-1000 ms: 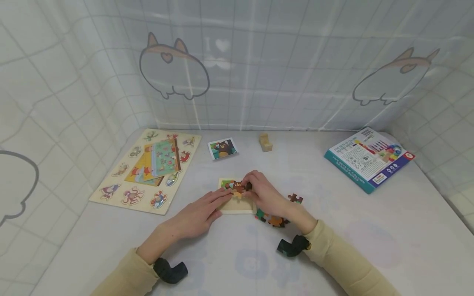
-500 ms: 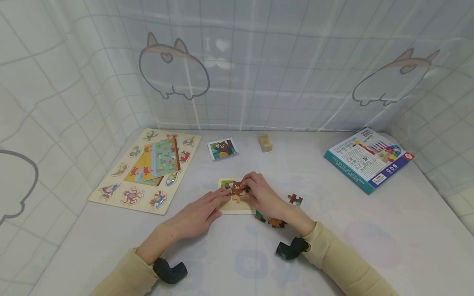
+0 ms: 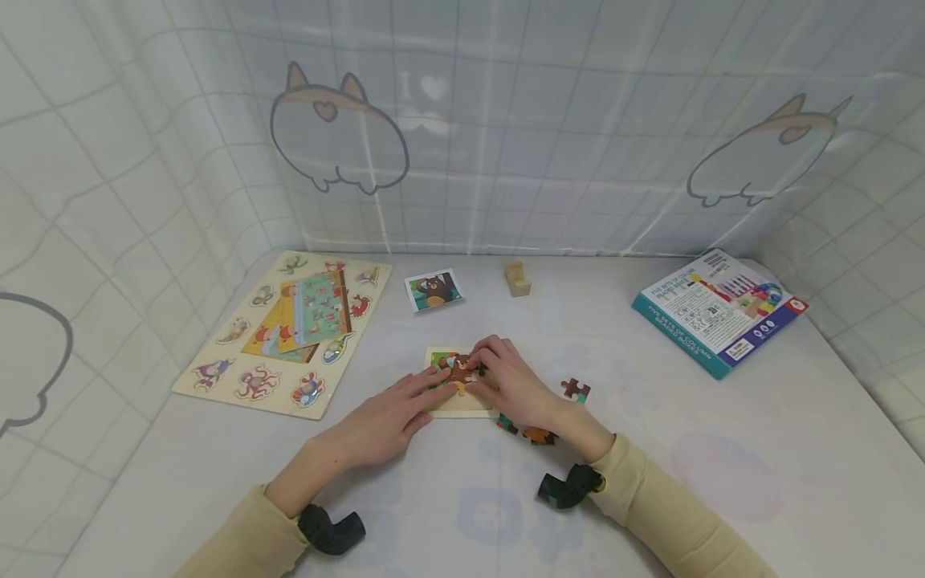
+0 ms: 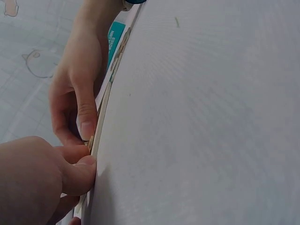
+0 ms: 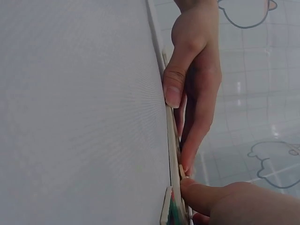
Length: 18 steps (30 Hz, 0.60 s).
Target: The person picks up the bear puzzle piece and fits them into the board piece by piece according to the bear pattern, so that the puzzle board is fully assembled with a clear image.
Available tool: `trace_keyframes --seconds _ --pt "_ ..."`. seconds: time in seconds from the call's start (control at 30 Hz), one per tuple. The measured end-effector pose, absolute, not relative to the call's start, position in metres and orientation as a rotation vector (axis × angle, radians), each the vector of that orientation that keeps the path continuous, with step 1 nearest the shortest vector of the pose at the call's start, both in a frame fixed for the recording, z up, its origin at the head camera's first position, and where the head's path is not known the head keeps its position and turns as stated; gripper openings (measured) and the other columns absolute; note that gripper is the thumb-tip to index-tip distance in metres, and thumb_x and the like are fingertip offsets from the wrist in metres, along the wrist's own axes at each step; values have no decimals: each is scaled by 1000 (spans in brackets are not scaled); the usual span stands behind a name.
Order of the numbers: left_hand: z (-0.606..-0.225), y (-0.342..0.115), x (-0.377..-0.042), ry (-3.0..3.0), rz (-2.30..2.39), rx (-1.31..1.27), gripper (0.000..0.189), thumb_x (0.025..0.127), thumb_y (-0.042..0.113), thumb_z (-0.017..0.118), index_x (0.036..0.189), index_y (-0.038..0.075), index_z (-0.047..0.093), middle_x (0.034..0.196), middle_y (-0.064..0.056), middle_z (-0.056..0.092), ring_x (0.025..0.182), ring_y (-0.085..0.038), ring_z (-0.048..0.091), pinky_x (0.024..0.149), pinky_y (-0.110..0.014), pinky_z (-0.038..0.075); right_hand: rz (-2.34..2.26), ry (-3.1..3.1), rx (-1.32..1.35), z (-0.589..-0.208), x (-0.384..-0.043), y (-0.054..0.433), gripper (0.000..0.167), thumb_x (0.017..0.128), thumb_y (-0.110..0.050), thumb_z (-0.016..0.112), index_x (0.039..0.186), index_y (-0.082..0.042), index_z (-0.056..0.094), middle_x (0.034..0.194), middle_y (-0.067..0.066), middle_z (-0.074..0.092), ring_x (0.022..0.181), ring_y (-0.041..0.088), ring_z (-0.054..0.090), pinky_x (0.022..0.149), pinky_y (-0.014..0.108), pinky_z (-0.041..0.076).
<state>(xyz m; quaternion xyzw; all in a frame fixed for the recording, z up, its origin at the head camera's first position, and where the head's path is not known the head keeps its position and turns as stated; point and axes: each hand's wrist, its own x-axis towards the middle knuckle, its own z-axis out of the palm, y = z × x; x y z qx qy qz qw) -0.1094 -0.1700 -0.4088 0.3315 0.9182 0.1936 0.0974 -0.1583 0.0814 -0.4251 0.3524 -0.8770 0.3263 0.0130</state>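
Observation:
A small wooden puzzle tray [image 3: 462, 407] lies flat on the table between both hands. At its upper left are fitted green picture pieces, and a brown bear jigsaw piece [image 3: 461, 368] sits over the tray beside them. My right hand [image 3: 515, 387] pinches the right side of this bear piece between thumb and fingers. From the left, my left hand [image 3: 385, 416] reaches over the tray with fairly straight fingers, their tips at the bear piece and its thumb by the tray's lower edge. In the right wrist view, the left hand [image 5: 199, 70] touches the tray's edge.
Several loose jigsaw pieces [image 3: 539, 435] lie right of the tray, partly under the right wrist. Behind stand a bear picture card [image 3: 434, 290] and a small wooden block [image 3: 517, 278]. A sea-animal board [image 3: 282, 393] is at left, a boxed toy [image 3: 723, 309] at right.
The bear piece has turned a little and settled lower and further left on the tray. The left forefinger has stretched in to its lower edge. The right hand has barely shifted.

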Motion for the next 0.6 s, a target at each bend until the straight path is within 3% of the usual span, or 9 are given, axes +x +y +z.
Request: trace_keyframes --seconds 0.33,0.6 --pt "-411 -168 -110 2753 525 1043 51 105 18 49 155 19 39 164 -4 29 151 -29 25 124 -48 23 1024 -2720 1078 -427 -159 82 15 94 -18 71 101 -7 64 123 8 55 114 24 47 99 42 46" --pt "-413 -165 -108 2775 501 1002 50 104 15 51 153 17 42 164 4 29 152 -29 24 122 -49 28 1056 -2734 1075 -424 -160 81 12 93 -18 72 97 -8 66 122 8 56 112 24 48 96 41 47"
